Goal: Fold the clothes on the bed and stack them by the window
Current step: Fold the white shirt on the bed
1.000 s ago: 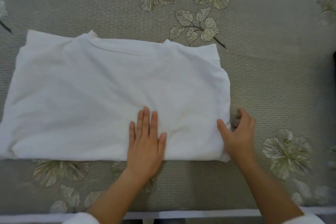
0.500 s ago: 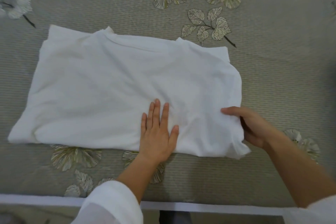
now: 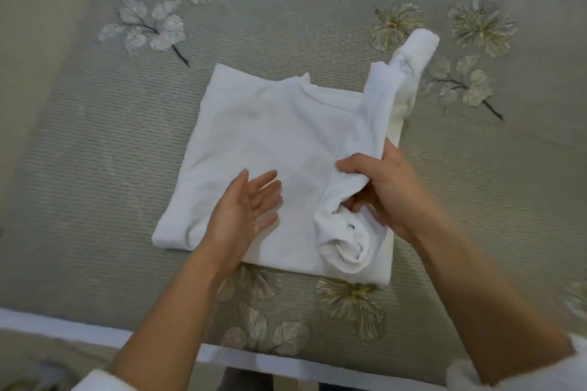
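A white shirt (image 3: 270, 149) lies partly folded on the bed, its collar toward the far side. My right hand (image 3: 387, 190) grips the shirt's right edge and holds it lifted and curled over toward the middle, so the fabric bunches into a loose roll near the front right corner. A strip of that raised side stands up toward the far right. My left hand (image 3: 244, 209) hovers just above the shirt's front middle, palm turned up and fingers spread, holding nothing.
The bed (image 3: 95, 136) has a grey-green ribbed cover with embroidered flowers and leaves. Its white front edge (image 3: 63, 325) runs along the bottom of the view. No other clothes or window are in sight.
My right hand took hold of the shirt's right edge and lifted it over toward the left. My left hand rose off the fabric and turned palm up.
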